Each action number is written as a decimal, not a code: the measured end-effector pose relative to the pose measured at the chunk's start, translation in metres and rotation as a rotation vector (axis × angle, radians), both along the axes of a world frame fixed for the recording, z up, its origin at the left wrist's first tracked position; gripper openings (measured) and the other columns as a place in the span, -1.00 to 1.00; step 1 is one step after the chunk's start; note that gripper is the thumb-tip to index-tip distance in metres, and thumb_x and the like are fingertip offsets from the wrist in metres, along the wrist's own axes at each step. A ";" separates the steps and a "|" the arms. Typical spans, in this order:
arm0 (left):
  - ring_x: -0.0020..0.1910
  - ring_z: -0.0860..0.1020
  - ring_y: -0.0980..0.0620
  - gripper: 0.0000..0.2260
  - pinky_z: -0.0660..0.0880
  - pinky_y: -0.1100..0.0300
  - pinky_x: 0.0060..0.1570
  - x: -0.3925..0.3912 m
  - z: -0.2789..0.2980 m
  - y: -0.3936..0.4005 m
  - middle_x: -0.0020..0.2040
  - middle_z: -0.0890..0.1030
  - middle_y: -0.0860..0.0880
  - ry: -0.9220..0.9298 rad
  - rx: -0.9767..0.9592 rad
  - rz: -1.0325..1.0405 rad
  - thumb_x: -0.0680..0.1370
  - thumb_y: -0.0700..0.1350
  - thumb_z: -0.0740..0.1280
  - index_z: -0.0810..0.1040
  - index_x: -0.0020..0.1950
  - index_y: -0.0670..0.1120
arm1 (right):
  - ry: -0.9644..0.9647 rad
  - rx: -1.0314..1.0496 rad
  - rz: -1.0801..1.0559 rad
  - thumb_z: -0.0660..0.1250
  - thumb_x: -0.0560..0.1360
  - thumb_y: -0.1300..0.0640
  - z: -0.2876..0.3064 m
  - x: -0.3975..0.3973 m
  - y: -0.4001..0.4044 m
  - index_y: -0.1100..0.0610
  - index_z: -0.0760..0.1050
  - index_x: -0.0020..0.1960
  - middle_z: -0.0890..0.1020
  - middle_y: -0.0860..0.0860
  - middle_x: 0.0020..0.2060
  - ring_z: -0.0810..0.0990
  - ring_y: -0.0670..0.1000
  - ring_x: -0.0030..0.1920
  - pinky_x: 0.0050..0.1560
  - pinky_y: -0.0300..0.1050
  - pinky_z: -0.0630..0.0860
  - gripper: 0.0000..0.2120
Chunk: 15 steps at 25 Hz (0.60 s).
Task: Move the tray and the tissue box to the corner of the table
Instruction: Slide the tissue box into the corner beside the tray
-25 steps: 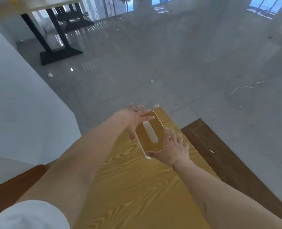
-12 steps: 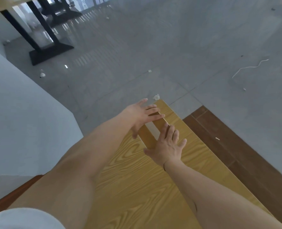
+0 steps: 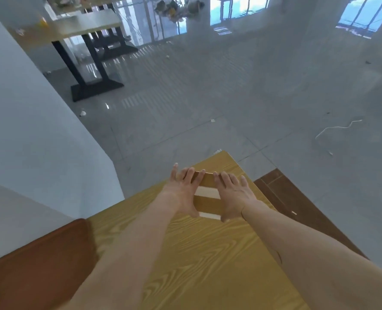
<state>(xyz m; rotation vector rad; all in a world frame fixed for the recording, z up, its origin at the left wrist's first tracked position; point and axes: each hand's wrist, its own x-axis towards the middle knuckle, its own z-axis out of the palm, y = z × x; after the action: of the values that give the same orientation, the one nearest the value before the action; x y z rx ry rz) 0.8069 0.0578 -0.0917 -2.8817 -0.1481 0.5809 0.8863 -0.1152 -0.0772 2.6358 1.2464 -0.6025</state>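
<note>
The tissue box [image 3: 207,201] is wood-coloured with a white slot on top and a white lower edge. It rests on the yellow wood-grain table [image 3: 196,260], a short way in from the far corner [image 3: 224,154]. My left hand [image 3: 182,190] lies against its left side and my right hand [image 3: 232,194] against its right side. Fingers of both hands reach over the top and far edge, clasping the box between them. No tray is visible.
A brown cushioned seat [image 3: 40,267] sits at the table's left edge beside a white partition wall [image 3: 29,135]. A dark brown wooden strip [image 3: 297,211] runs along the table's right side. Grey tiled floor lies beyond the corner, with a black-legged table [image 3: 89,70] further back.
The box has turned from slanted to square with the table's edge. My hands have shifted from its ends to its left and right sides. The view has tilted up.
</note>
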 end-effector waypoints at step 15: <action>0.54 0.00 -0.19 0.20 -0.21 -0.24 0.51 -0.280 0.074 -0.099 0.51 0.10 -0.17 -0.237 0.085 0.661 0.22 0.53 0.28 -0.22 0.60 -0.03 | -0.070 0.286 0.850 0.57 0.21 -0.19 0.069 -0.162 -0.003 0.16 -0.25 0.60 0.03 0.14 0.56 -0.03 0.17 0.56 0.59 0.10 -0.12 0.32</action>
<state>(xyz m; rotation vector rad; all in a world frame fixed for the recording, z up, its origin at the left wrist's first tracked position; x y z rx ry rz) 0.5266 -0.0410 -0.0178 -2.7669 -1.1534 0.3047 0.7246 -0.1184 -0.0086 1.9543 2.3261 -0.1838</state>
